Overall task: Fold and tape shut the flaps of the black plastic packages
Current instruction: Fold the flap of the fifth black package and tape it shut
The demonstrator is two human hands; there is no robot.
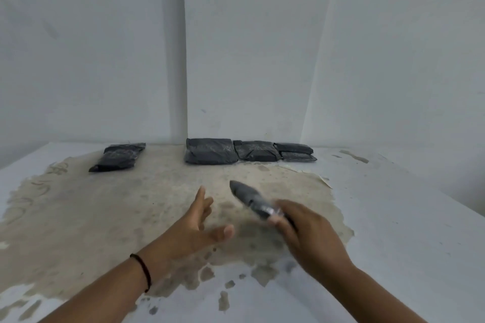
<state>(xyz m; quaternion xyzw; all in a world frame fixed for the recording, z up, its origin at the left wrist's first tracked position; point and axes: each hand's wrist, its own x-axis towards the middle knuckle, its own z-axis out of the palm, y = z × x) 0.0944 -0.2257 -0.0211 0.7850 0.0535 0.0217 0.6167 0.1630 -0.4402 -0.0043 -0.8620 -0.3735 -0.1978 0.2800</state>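
Observation:
My right hand point(301, 228) grips a black plastic package point(249, 198) by its near end and holds it edge-on above the table, blurred by motion. My left hand point(199, 223) hovers open beside it, fingers spread, touching nothing. One black package point(118, 157) lies alone at the back left. Along the wall stand a large package point(210, 151), a middle package point(256, 151) and a stack of two thin packages point(296, 152). No tape is in view.
The white table point(393, 204) has a wide worn beige patch point(105, 204) in its middle, with peeling edges at the right. A white wall with a vertical corner post point(179, 60) rises straight behind the packages.

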